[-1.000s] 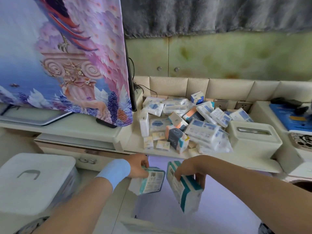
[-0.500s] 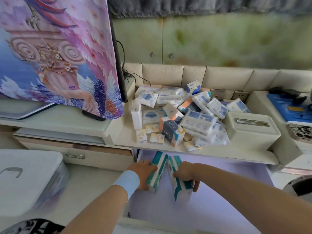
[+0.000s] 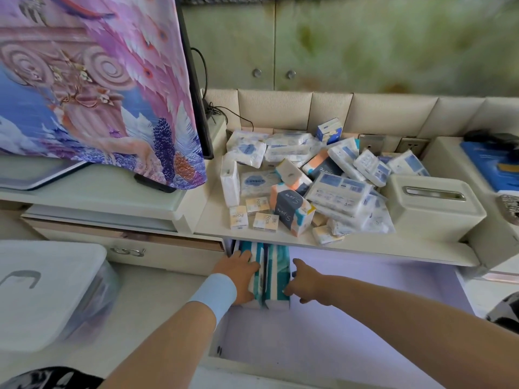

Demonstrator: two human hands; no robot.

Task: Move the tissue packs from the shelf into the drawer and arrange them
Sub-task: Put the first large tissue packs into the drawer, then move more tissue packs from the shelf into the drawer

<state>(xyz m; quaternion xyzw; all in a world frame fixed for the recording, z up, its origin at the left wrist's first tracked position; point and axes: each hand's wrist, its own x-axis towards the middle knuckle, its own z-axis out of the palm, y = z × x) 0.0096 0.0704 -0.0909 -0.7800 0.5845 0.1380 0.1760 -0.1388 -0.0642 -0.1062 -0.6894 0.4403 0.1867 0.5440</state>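
Home living room, patterned cloth (image 3: 84, 80) draped over television (image 3: 203, 130) upper left, padded wall panels (image 3: 393, 113), wall sockets (image 3: 412, 146), tissue box (image 3: 432, 209).

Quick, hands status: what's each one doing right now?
Left hand: gripping the left tissue pack in the drawer.
Right hand: pressed against the right tissue pack; grip cannot be told.
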